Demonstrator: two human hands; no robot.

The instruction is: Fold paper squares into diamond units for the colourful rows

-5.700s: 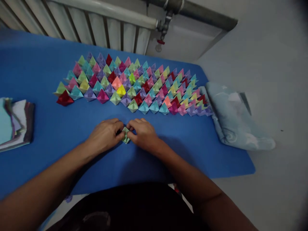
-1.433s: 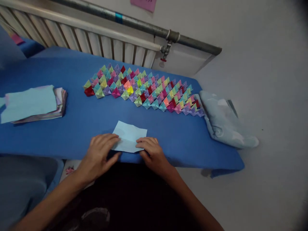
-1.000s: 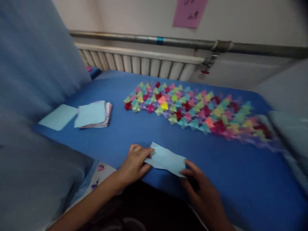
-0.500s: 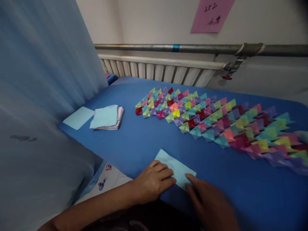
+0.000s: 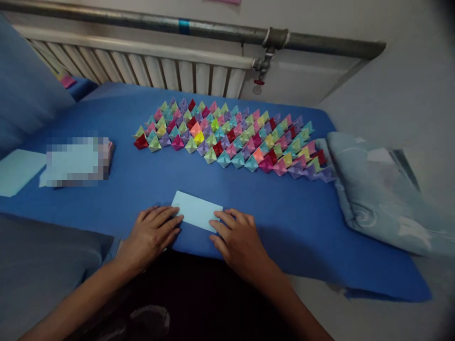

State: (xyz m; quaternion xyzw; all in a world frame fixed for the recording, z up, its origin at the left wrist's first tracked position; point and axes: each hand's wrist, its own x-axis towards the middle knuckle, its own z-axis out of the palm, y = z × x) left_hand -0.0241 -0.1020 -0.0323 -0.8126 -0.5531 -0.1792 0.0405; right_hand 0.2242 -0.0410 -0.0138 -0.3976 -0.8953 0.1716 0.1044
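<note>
Left hand (image 5: 152, 233) shifted from middle to left end of pale-blue rectangular paper sheet (image 5: 197, 211) since earlier frame. Right hand (image 5: 237, 232) on opposite end; both half-open, fingertips resting, no pinch visible. Sheet flat on blue-covered table (image 5: 152, 182), near front edge; long axis left-right, right end slanting bodyward. Best: match edges, press crease evenly.

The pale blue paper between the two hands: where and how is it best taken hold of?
I would take the pale blue paper by the middle of its near long edge, coming from the near side, one thumb slipped under. It lies flat on the blue surface; the left hand and right hand are at its short ends, leaving that stretch uncovered.
</note>
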